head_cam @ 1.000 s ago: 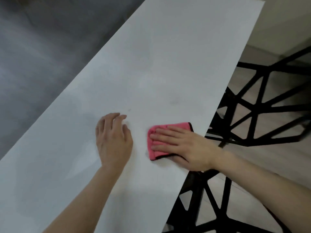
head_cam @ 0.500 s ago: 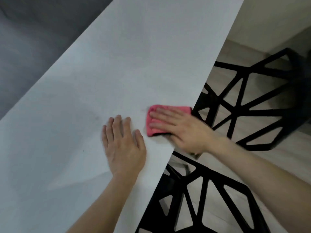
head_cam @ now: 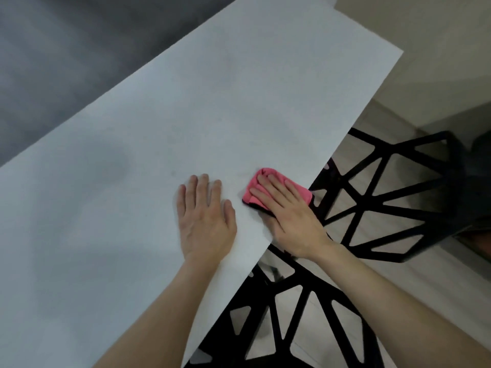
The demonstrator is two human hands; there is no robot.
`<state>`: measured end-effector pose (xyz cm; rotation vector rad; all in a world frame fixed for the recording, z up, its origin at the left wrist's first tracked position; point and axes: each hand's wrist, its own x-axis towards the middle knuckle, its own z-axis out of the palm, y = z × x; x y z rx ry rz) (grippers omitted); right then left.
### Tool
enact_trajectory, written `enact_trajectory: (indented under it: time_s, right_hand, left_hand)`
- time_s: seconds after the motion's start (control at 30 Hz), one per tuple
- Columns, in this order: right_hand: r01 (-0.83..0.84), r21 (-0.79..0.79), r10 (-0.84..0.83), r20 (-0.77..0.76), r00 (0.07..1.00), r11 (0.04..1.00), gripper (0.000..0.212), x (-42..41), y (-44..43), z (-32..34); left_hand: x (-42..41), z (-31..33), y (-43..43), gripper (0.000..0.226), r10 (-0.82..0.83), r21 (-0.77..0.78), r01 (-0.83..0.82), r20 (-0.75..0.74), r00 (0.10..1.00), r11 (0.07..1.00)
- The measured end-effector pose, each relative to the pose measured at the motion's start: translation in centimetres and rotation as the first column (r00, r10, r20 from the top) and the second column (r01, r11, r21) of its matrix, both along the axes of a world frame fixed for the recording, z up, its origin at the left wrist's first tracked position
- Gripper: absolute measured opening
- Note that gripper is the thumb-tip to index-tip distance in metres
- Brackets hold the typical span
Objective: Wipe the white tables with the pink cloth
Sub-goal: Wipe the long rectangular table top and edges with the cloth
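Plainly the wiping step is in hand: the right grip (head_cam: 289, 211) lies flat, fingers straight and unclenched, pressing the folded pink cloth (head_cam: 265, 173) onto the white counter (head_cam: 212, 102) just beside its right-hand edge. The left grip (head_cam: 206, 219) is likewise released, palm down on bare counter near the cloth but not touching it, apparently bracing. A black lattice chair frame (head_cam: 385, 197) stands below that edge. Most of the surface stretches away to the left and far side of the cloth, so much wiping probably remains. The next move calls for steady downward pressure and a stroke inward, so the cloth does not slip over the edge.
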<state>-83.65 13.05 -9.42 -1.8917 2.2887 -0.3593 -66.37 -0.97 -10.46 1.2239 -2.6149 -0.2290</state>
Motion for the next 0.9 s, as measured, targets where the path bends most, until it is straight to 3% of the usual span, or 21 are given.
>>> enact_trajectory:
  time_s: [0.07, 0.2, 0.33, 0.47, 0.6, 0.73, 0.9]
  right_hand:
    - [-0.001, 0.036, -0.001, 0.043, 0.999, 0.999, 0.057, -1.6, 0.8, 0.3]
    - [0.225, 0.038, -0.228, 0.152, 0.962, 0.974, 0.066, -3.2, 1.0, 1.1]
    - [0.26, 0.056, -0.265, 0.138, 0.954, 0.964, 0.073, -2.7, -0.3, 1.6]
    - [0.158, 0.226, -0.192, 0.14, 0.971, 0.961, 0.071, -3.3, -0.4, 4.6]
    - [-0.036, 0.352, -0.026, 0.168, 0.985, 0.935, 0.07, -3.0, 2.7, 7.6]
    - [-0.039, 0.258, -0.009, 0.179, 0.984, 0.965, 0.072, -3.0, 7.3, 9.2]
    - [-0.023, 0.185, -0.016, 0.21, 0.978, 0.983, 0.075, -5.6, 10.3, 10.2]
  left_hand:
    - [0.2, 0.1, -0.2, 0.05, -0.018, 0.006, 0.019, -0.017, 1.0, 1.0]
    - [1.4, 1.8, 0.8, 0.048, -0.051, 0.076, 0.046, 0.061, 0.997, 0.996]
    - [3.1, 4.3, 6.2, 0.046, -0.013, 0.215, -0.019, 0.148, 0.989, 0.976]
    - [4.0, 5.2, 11.4, 0.065, 0.008, 0.352, -0.106, 0.269, 0.963, 0.93]
    - [3.6, 5.0, 11.1, 0.074, 0.02, 0.373, -0.151, 0.333, 0.943, 0.915]
    - [3.1, 5.0, 10.8, 0.079, 0.031, 0.386, -0.187, 0.376, 0.926, 0.903]
    - [2.4, 5.9, 9.7, 0.069, 0.043, 0.422, -0.225, 0.399, 0.916, 0.878]
